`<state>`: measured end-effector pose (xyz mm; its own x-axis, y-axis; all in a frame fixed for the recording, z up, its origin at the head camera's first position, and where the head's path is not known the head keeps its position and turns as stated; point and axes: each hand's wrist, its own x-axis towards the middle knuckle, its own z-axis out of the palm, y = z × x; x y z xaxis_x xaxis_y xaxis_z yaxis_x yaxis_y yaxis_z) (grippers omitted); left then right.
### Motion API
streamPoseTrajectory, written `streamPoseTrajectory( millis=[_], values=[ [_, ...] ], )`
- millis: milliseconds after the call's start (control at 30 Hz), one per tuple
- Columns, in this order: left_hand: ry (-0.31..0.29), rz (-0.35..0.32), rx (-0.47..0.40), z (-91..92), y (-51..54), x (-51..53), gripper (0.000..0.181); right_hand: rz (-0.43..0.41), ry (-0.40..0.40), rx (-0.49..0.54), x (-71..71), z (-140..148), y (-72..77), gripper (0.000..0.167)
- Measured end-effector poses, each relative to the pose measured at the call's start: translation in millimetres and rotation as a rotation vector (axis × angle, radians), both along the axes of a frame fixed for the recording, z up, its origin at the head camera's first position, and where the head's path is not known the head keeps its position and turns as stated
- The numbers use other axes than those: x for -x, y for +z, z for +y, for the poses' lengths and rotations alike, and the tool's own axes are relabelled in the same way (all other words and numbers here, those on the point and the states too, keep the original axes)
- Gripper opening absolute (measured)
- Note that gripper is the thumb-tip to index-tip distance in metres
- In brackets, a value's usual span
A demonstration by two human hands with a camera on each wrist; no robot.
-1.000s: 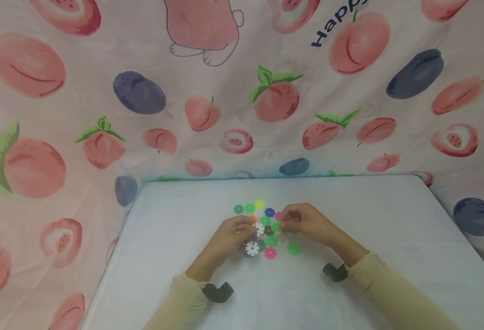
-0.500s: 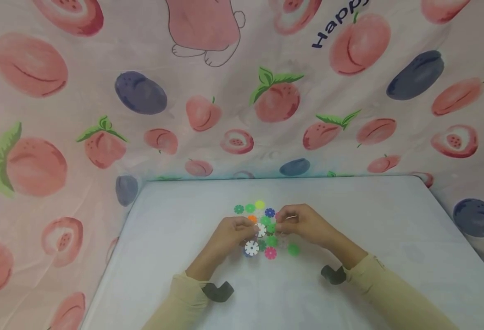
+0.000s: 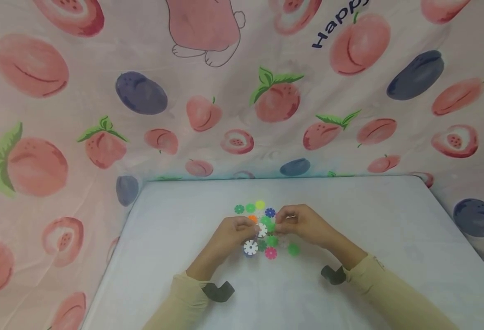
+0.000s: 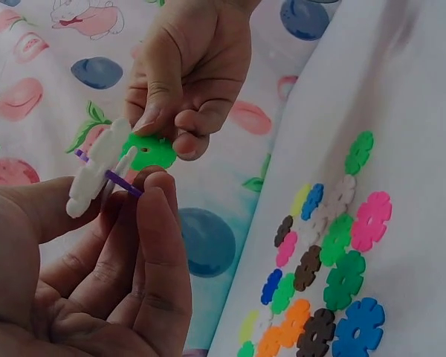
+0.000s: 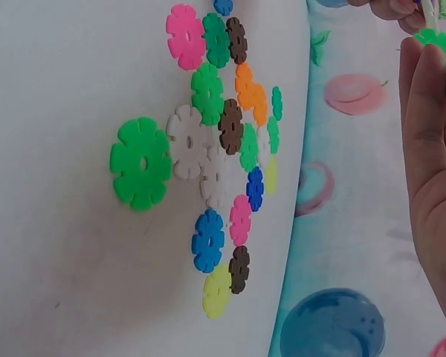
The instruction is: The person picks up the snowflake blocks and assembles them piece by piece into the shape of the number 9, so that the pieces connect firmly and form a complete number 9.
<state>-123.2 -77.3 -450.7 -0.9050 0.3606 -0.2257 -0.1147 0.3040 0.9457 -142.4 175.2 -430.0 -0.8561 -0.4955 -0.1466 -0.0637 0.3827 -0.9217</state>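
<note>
My left hand point(image 3: 230, 236) holds a small cluster of snowflake discs above the table. In the left wrist view the cluster shows a white snowflake disc point(image 4: 89, 178), seen nearly edge-on, and a thin purple disc point(image 4: 123, 183) slotted across it. Opposite, my right hand point(image 3: 305, 223) pinches a green snowflake disc point(image 4: 150, 153) between thumb and fingers. The green disc's edge meets the white pieces; whether their slots are engaged, I cannot tell. The right wrist view shows only part of this green disc, at its upper right corner, behind the fingers.
Loose snowflake discs in several colours lie on the white table point(image 3: 175, 206) beneath and around both hands. Nearest the right forearm is a green disc point(image 3: 293, 249); a pink disc point(image 3: 270, 253) lies left of it. A fruit-print curtain point(image 3: 242, 91) hangs behind the table.
My right hand has moved slightly left, bringing the green disc up against the white pieces. The left hand has stayed nearly in place, its cluster turning slightly.
</note>
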Motion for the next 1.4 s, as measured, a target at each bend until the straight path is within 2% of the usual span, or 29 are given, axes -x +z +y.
streamPoseTrajectory(
  millis=[267, 467, 633, 833, 1000, 1233, 1400],
  values=[
    [-0.013, 0.013, 0.003, 0.6, -0.7, 1.0, 0.026, 0.023, -0.01, -0.014, -1.1, -1.8, -1.4, 0.013],
    [0.003, 0.01, 0.017, 2.0, -1.9, 2.1, 0.027, 0.085, -0.02, -0.065, -1.0, -2.3, -1.9, 0.009],
    [0.025, 0.001, 0.019, 3.2, -0.7, 0.6, 0.023, 0.152, -0.016, -0.054, -2.9, -3.5, -1.1, 0.007],
    [0.026, 0.03, 0.028, 4.5, -0.5, 0.0, 0.021, 0.217, -0.02, -0.043, -5.2, -6.5, 1.4, 0.006],
    [0.031, 0.052, 0.049, 4.9, -0.4, -0.1, 0.019, 0.236, -0.017, -0.036, -5.3, -9.0, 1.2, 0.006],
    [0.039, 0.024, 0.049, 9.4, -0.1, -2.9, 0.018, 0.275, -0.01, -0.011, -6.8, -9.6, -3.3, 0.012],
    [0.037, 0.039, 0.058, 10.8, 0.6, -4.4, 0.016, 0.294, -0.01, -0.016, -6.1, -9.0, -6.7, 0.015]
  ],
)
